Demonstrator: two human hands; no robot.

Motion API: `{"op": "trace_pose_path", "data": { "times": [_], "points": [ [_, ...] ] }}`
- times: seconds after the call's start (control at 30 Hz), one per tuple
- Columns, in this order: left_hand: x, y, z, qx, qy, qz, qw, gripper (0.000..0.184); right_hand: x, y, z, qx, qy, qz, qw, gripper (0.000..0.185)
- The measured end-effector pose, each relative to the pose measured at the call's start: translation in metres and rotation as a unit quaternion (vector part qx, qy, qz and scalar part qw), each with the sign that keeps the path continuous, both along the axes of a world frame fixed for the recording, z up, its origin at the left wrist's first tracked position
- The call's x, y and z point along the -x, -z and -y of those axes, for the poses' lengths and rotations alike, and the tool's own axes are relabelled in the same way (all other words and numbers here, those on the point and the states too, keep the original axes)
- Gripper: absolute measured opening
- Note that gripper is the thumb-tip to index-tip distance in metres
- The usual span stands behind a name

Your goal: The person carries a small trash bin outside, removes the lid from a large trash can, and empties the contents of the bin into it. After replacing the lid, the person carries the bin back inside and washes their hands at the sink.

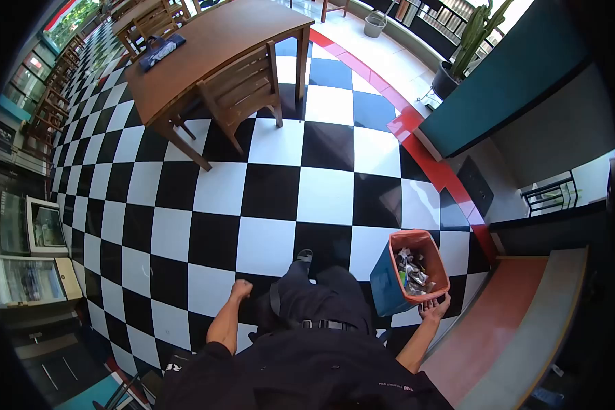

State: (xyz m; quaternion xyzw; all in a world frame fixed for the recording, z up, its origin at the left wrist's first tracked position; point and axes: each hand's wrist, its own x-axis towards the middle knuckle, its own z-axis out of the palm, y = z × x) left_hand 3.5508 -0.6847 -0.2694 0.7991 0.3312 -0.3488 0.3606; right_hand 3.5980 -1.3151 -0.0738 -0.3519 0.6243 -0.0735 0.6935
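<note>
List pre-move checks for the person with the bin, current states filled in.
1. Right hand has hold of the blue bin: ok, at the rim.
2. Left hand available: ok, fingers curled, nothing seen in it.
3. Orange liner lapped over the rim: ok along the visible edge.
4. Rubbish contained: ok, it sits inside the liner.
5. Bin's base off the floor: cannot tell from this angle.
6. Way ahead to the left unobstructed: not ok, the wooden chair and wooden table stand there.
</note>
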Motion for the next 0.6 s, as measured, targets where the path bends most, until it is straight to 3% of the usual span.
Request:
{"op": "trace_pose_path", "data": {
  "times": [0.03, 0.07, 0.17, 0.3, 0.5, 0.6],
  "points": [
    [-0.072, -0.017, 0.007, -0.023, -0.015, 0.044, 0.999, 0.025, -0.032, -0.006, 0.002, 0.001, 0.002, 0.005, 1.000, 0.083],
    [-0.139, 0.013, 0.001, -0.043, 0.003, 0.140, 0.989, 0.025, -0.063, -0.006, 0.007, 0.000, 0.000, 0.014, 1.000, 0.084],
    [-0.349, -0.029, 0.028, 0.006, 0.008, 0.258, 0.966, 0.026, -0.164, 0.001, 0.021, -0.002, -0.001, 0.021, 1.000, 0.086],
    [-0.555, -0.064, 0.074, 0.035, 0.026, 0.312, 0.949, 0.030, -0.303, 0.017, 0.039, -0.002, -0.033, 0.025, 0.999, 0.089],
    [-0.716, -0.101, 0.134, 0.132, 0.031, 0.305, 0.943, 0.029, -0.529, 0.038, 0.058, 0.003, -0.075, -0.019, 0.997, 0.093],
    [-0.783, -0.154, 0.153, 0.153, -0.018, 0.329, 0.932, 0.029, -0.651, 0.020, 0.060, -0.011, -0.100, -0.018, 0.995, 0.095]
  ]
}}
